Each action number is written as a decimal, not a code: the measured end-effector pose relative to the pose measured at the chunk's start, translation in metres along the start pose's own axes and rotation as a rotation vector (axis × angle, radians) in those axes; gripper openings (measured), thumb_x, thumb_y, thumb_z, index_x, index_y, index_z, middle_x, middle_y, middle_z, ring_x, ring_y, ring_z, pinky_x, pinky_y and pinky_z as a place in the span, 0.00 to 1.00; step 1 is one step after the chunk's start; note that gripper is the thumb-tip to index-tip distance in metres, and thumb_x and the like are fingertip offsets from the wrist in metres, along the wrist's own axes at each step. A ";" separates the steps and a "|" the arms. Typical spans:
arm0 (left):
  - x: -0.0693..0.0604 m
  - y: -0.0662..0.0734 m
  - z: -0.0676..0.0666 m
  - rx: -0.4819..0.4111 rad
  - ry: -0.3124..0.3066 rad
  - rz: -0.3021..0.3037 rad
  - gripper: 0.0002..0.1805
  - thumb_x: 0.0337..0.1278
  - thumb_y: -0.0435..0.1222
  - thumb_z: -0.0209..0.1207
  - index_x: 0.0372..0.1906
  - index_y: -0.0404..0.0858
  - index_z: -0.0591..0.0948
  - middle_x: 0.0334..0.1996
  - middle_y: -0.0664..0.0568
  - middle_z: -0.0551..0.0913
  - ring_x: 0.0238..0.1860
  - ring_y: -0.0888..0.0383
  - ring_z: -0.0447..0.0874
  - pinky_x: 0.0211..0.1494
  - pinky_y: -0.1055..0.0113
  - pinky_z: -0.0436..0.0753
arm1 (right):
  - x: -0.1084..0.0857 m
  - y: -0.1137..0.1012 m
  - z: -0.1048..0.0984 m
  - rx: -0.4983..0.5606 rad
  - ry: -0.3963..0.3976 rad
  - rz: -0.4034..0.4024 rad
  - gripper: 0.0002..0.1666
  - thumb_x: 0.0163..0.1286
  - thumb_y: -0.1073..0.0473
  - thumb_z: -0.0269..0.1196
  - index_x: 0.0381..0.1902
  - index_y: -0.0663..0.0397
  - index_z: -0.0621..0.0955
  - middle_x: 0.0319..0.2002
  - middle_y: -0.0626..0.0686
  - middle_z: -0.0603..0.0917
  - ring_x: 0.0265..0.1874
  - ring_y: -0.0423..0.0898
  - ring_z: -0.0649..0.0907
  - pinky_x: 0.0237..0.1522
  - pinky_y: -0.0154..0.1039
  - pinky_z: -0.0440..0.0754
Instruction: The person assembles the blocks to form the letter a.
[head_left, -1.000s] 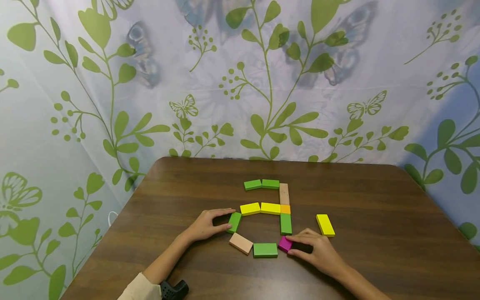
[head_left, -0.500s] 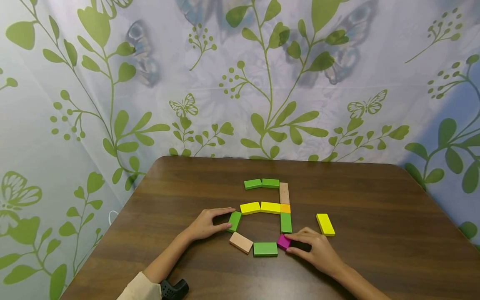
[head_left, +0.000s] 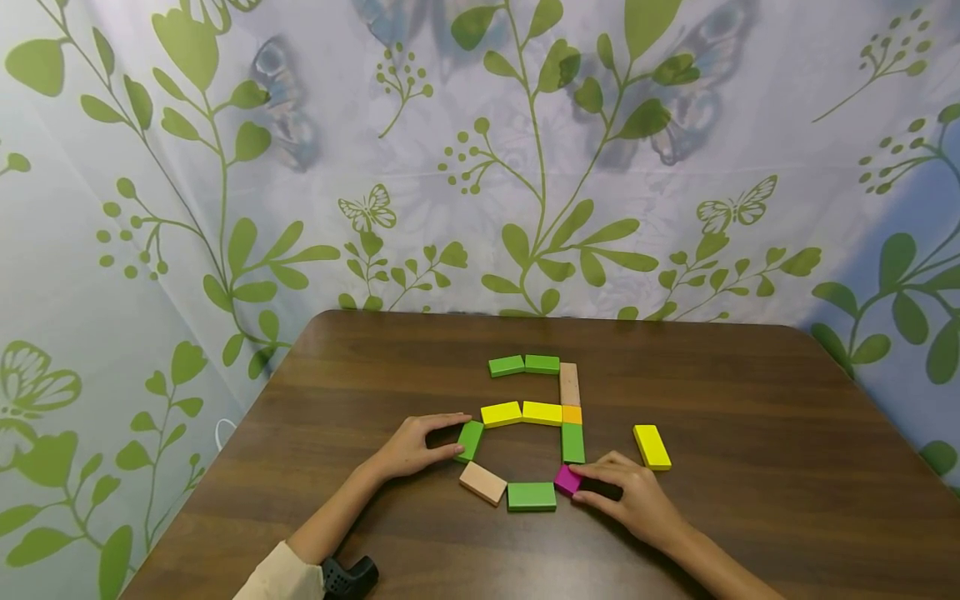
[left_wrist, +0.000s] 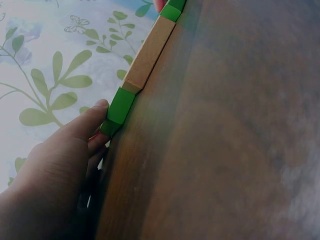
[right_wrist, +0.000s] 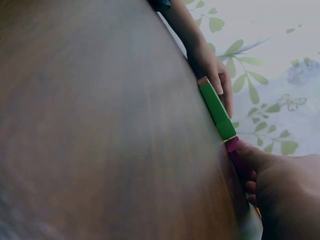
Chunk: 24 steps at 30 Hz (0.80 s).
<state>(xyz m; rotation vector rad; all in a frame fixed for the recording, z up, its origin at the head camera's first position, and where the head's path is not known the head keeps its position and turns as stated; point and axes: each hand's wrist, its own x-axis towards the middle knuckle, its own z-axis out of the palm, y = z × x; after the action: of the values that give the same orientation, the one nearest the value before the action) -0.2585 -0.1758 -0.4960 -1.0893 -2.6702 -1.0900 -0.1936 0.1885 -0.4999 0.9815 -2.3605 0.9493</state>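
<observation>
My left hand (head_left: 412,448) holds a green block (head_left: 470,442) at the left of the arrangement, index finger by its far end and thumb at its near left side. My right hand (head_left: 633,497) pinches a small magenta block (head_left: 567,481) between thumb and index finger. That block lies at an angle between a green block (head_left: 532,497) on the near side and an upright-running green block (head_left: 572,443) above it. A natural wood block (head_left: 483,483) lies between the left and near green blocks. In the right wrist view, the magenta block (right_wrist: 233,146) sits against the green block's end.
Two yellow blocks (head_left: 542,413) form the middle row, beside a small orange block (head_left: 572,415). A wood block (head_left: 570,384) and two green blocks (head_left: 542,364) lie farther back. One loose yellow block (head_left: 652,447) lies to the right on the brown table (head_left: 375,358).
The magenta block has shifted slightly left and away from me, closer to the near green block, with my right hand on it. My left hand has kept its place.
</observation>
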 end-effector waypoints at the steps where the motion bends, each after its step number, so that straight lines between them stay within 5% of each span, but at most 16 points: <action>1: 0.000 0.000 0.000 0.001 0.001 0.002 0.28 0.58 0.51 0.57 0.62 0.44 0.73 0.58 0.56 0.74 0.59 0.59 0.71 0.57 0.57 0.72 | 0.000 0.000 0.000 -0.001 -0.001 0.003 0.21 0.49 0.55 0.73 0.44 0.48 0.85 0.34 0.38 0.79 0.33 0.34 0.78 0.37 0.19 0.74; 24: 0.000 -0.002 0.000 -0.013 -0.022 -0.039 0.29 0.57 0.53 0.57 0.62 0.47 0.73 0.59 0.60 0.73 0.59 0.62 0.69 0.59 0.58 0.70 | 0.000 0.001 0.001 -0.012 0.018 -0.003 0.22 0.48 0.55 0.73 0.44 0.48 0.85 0.34 0.38 0.80 0.33 0.34 0.78 0.38 0.19 0.74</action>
<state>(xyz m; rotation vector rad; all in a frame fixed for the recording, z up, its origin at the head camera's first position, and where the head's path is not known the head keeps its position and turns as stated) -0.2603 -0.1768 -0.4973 -1.0612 -2.7160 -1.1099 -0.1944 0.1882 -0.5012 0.9670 -2.3468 0.9379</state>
